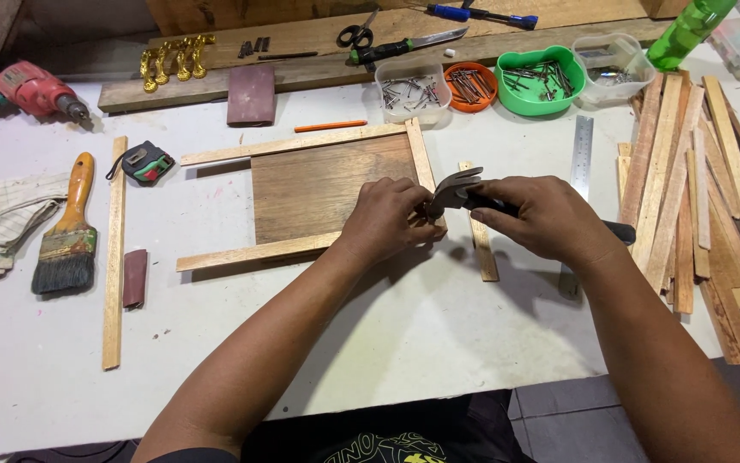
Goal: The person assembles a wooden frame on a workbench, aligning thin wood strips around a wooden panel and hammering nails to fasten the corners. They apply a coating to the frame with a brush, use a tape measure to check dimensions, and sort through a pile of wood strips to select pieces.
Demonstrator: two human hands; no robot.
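Observation:
A brown wooden panel (318, 184) lies on the white table (404, 326), framed by thin pale strips along its far edge (293, 144), near edge (250, 253) and right edge (421, 163). My left hand (385, 221) rests at the panel's near right corner, fingers pinched together on something too small to tell. My right hand (541, 216) grips a hammer (456, 190) close behind its steel head, which sits right against my left fingers. The black handle sticks out to the right.
Several tubs of nails (413, 90) and a green bowl (541, 81) stand at the back. A pile of wood strips (704, 189) lies right, a steel ruler (582, 154) beside it. A brush (68, 231), tape measure (147, 163), drill (18, 90) and long strip (113, 257) lie left.

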